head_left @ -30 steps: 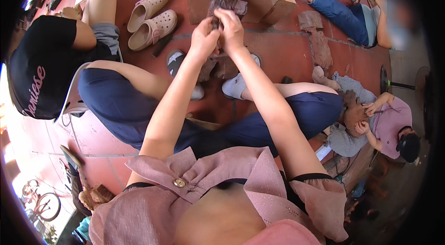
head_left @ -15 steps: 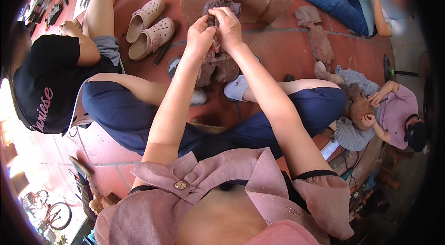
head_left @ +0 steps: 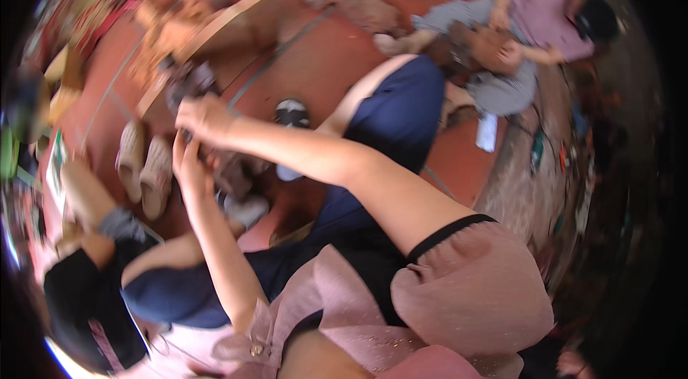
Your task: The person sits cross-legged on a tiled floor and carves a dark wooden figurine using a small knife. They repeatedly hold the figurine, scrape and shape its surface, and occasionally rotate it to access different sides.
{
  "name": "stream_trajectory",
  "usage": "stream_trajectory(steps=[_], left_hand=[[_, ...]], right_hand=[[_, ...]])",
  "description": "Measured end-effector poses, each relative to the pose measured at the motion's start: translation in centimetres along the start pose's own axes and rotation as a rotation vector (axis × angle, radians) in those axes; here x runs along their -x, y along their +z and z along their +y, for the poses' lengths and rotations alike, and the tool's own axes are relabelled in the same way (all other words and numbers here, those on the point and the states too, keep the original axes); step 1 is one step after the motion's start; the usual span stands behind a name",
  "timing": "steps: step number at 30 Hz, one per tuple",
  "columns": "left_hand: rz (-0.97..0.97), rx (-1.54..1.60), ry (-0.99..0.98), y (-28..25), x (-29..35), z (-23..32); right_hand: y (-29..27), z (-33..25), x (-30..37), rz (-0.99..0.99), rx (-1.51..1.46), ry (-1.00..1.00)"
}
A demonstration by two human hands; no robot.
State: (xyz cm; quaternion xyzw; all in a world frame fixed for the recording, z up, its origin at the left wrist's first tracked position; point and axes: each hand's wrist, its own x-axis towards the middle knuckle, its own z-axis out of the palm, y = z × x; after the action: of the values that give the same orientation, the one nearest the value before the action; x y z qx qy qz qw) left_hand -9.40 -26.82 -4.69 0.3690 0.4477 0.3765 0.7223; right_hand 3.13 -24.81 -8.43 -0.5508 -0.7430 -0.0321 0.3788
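Note:
A dark brown sculpted figure rests before me between my feet, its upper end close to a slanted tan board. My right hand is closed over its middle, fingers curled inward. Just below, my left hand grips the same figure with bent fingers. Both hands nearly touch and hide the part they hold. The lower bulk of the figure shows beside my left wrist. Motion smears the fine detail, and any small tool between my fingers cannot be made out.
Beige clogs stand on the red tile floor left of my hands. Orange-brown material is heaped behind the board. Another brown figure lies farther off. A person in black sits at left; one in pink handles a brown piece at right.
My view has swung to the right, so the scene appears rotated and the hands now sit farther left in it. Both hands stay on the sculpted figure.

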Motion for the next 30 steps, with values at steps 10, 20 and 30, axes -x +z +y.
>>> stream_trajectory(steps=[10, 20, 30], left_hand=[[0.016, -0.184, 0.064, 1.6, -1.4, 0.6], [-0.030, -0.197, -0.070, 0.3, -0.2, 1.1], [-0.092, -0.196, 0.085, 1.2, -1.8, 1.0]], right_hand=[[-1.4, 0.4, -0.5, 0.079, 0.029, 0.131], [-0.2, -0.2, 1.4, -0.010, -0.070, 0.183], [-1.8, -0.4, -0.3, 0.141, 0.102, 0.206]])
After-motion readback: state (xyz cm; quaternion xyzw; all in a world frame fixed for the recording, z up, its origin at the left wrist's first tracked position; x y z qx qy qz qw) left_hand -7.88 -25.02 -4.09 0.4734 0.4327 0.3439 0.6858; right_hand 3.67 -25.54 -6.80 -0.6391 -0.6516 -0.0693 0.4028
